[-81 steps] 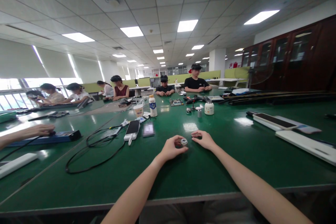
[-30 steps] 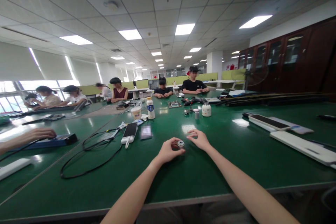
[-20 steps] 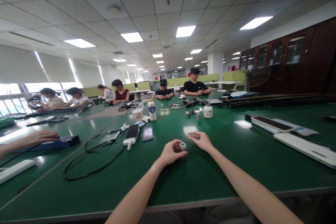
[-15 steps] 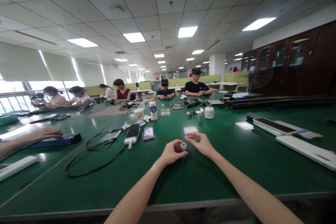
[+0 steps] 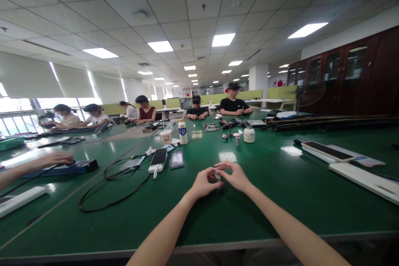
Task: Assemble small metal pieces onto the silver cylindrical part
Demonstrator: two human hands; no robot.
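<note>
My left hand point(image 5: 202, 183) is curled around a small silver metal cylinder point(image 5: 219, 177), low over the front middle of the green table point(image 5: 149, 226). From the other side, my right hand point(image 5: 236, 176) reaches in, its thumb and fingers closed at the cylinder's upper end. The fingers of both hands cover much of the cylinder, so its top is mostly hidden. Beyond my hands stands another small grey cylinder point(image 5: 237, 140), beside a round white jar point(image 5: 249, 134).
A phone on a white power bank point(image 5: 158, 160) and a looped black cable point(image 5: 81, 199) lie left. A bottle point(image 5: 183, 132) and a cup point(image 5: 166, 136) stand farther back. White flat devices point(image 5: 363, 178) lie right. A co-worker's hand point(image 5: 57, 158) touches a blue case point(image 5: 77, 168) left.
My right hand has moved left and closed its fingers onto the top of the cylinder. My left hand keeps its hold in nearly the same place.
</note>
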